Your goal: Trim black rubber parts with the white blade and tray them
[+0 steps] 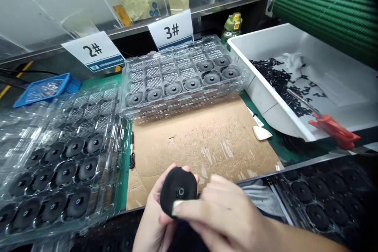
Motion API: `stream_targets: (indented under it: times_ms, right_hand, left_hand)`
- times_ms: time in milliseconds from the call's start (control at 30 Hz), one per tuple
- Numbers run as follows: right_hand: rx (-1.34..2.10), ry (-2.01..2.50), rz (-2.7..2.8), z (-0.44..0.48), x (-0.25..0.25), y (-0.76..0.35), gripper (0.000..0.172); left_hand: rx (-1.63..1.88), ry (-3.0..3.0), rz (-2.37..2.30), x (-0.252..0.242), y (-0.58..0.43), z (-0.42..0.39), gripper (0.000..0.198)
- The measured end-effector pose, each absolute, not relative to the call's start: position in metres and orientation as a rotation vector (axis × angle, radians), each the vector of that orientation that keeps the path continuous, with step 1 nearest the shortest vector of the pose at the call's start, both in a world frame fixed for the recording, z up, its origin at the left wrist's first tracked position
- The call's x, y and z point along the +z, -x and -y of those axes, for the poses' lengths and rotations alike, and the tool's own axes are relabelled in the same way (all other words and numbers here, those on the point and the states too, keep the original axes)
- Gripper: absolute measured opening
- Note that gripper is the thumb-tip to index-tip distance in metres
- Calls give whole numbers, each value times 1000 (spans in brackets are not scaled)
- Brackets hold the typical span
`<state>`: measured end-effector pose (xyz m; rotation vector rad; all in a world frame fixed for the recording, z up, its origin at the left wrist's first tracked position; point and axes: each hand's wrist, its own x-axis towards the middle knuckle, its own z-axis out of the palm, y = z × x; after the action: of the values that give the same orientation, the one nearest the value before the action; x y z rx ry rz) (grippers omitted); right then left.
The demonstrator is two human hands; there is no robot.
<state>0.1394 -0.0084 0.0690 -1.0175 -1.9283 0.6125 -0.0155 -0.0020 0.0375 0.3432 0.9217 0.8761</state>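
A black round part with a small raised ring at its centre is held up near the bottom middle of the head view. My left hand wraps round it from behind and from the left. Bent over from the right, my right hand has its fingers curled, and its thumb presses on the part's lower front edge. Whether anything small sits between those curled fingers is hidden. Just beyond both hands lies a flat sheet of brown cardboard.
Clear plastic trays with similar black parts are stacked behind the cardboard; more trays stand at left. At right, a white bin holds small black pieces and a red-handled tool. A green conveyor belt overhangs it.
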Motion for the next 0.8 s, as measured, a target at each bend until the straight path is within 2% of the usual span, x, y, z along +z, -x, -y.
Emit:
stream_targets:
  times_ms: [100,167,267,333,433,567,700,800]
  right_hand:
    - [691,1327,1876,20,69,-158,27]
    - [539,1419,1869,17,72,-162,29]
    - [351,1148,1951,1,73,-161,27]
    - [508,1022,1973,-8,70,-163,27]
    - [812,1216,1833,-10,56,-173,28]
    - [810,1556,1611,11,17,-184,30]
    - [956,1603,1793,33,-24,-185,31]
    - [939,1623,1858,32,-20,-186,28]
  left_hand:
    - [840,-329,-925,43,13,1,56]
    - [850,-318,-907,44,9,1,56]
    - [874,-286,-890,46,7,0,62]
    - [864,-298,-890,48,10,-1,56]
    - [853,-312,-857,48,15,-1,45]
    - [852,-242,-788,40,17,2,53]
    - [808,-212,-744,35,16,4,54]
    - [792,-228,-723,37,13,5,50]
